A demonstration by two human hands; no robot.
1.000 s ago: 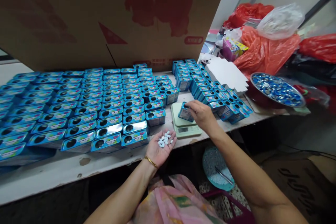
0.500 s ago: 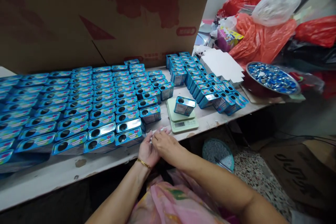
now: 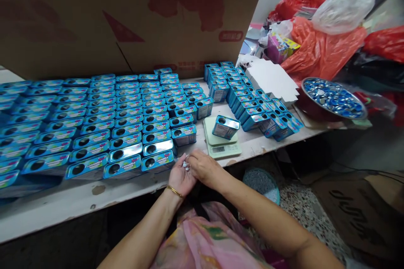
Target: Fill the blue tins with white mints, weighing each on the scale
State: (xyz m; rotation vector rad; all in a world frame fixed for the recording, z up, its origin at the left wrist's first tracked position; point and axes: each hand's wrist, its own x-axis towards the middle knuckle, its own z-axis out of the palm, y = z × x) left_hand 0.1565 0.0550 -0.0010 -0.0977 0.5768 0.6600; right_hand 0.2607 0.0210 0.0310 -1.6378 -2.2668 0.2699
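Observation:
My left hand (image 3: 182,180) is palm up and cupped just off the bench's front edge, with several small white candies (image 3: 186,165) in the palm. Over it my right hand (image 3: 204,169) has its fingers bent together at the left fingertips; whatever they pinch is hidden. Right behind the hands is a pale green scale (image 3: 226,150) with a small display. On the scale stands a blue rectangular tin (image 3: 226,127) with a round hole in its top. Left of the hands, rows of like tins (image 3: 158,161) stand close together, lettered on top.
More blue tins (image 3: 252,111) are grouped right of the scale on the white bench (image 3: 202,86). Farther right are white card (image 3: 273,77) and a bowl of blue and silver lids (image 3: 333,97). A large carton (image 3: 126,17) rises behind. Below sits a tub of greyish-white contents (image 3: 259,183).
The left palm has opened more to view, and white candies now show in it. My right hand has shifted slightly right and up. The camera view has turned a little left.

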